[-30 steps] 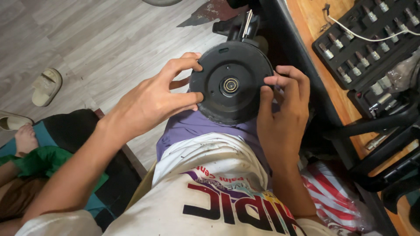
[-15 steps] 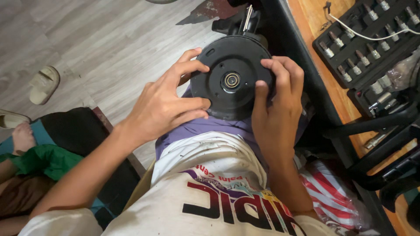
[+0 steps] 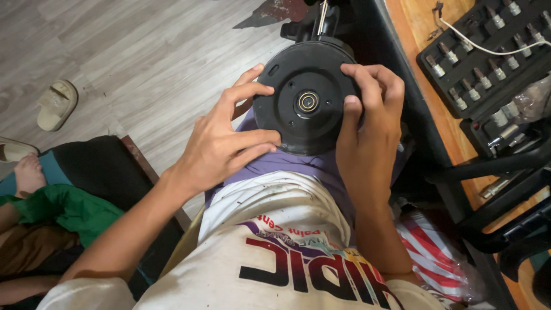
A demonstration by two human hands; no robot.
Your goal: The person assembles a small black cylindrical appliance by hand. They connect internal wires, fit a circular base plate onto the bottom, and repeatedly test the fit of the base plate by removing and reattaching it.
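A round black base (image 3: 304, 97) with a brass-coloured connector ring at its centre rests on my lap, its flat underside facing up. My left hand (image 3: 224, 143) grips its left rim, fingers spread over the face. Along the right rim sits my right hand (image 3: 367, 126), thumb pressed on the face and fingers curled around the edge. The body of the black appliance is hidden below the disc.
A black case of socket bits (image 3: 488, 51) lies on an orange wooden surface at the right, with a white cord across it. Black metal frame bars (image 3: 493, 166) stand below it. A beige slipper (image 3: 56, 103) lies on the grey floor. Another person's foot (image 3: 26, 175) shows at left.
Both hands have shifted on the black disc: my left fingers spread higher along the rim and my right thumb has moved onto the face. The disc has barely moved.
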